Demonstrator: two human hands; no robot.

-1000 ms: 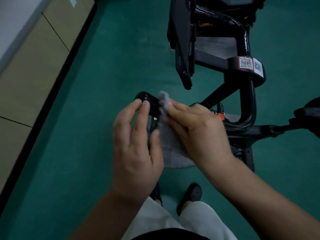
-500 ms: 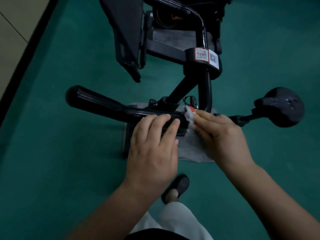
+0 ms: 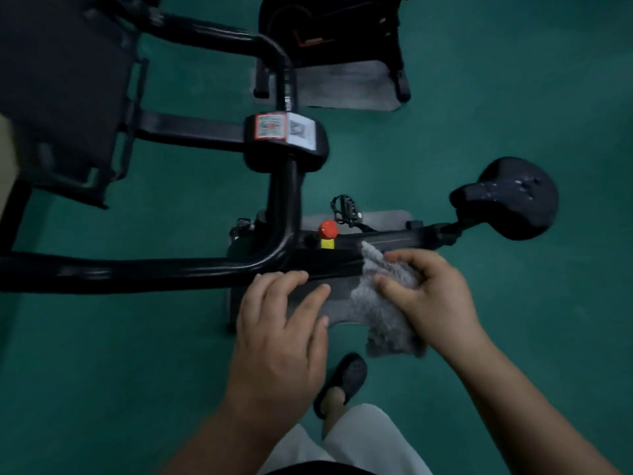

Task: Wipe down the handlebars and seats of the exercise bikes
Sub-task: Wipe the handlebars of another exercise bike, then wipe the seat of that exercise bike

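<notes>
2 hands, 1 grey cloth, 1 seat, 2 bikes: near handlebar runs left from the hands, 2nd bike well beyond. Left hand flat, fingers spread, tips on the bar; right hand pinches cloth against frame. Seat beyond-right of right hand; red knob just beyond the hands; green floor under all

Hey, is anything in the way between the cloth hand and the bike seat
Nothing visible blocks it. The right hand holds the grey cloth against the black frame bar, and that bar runs clear to the seat. The red knob sits on the other side.
</notes>
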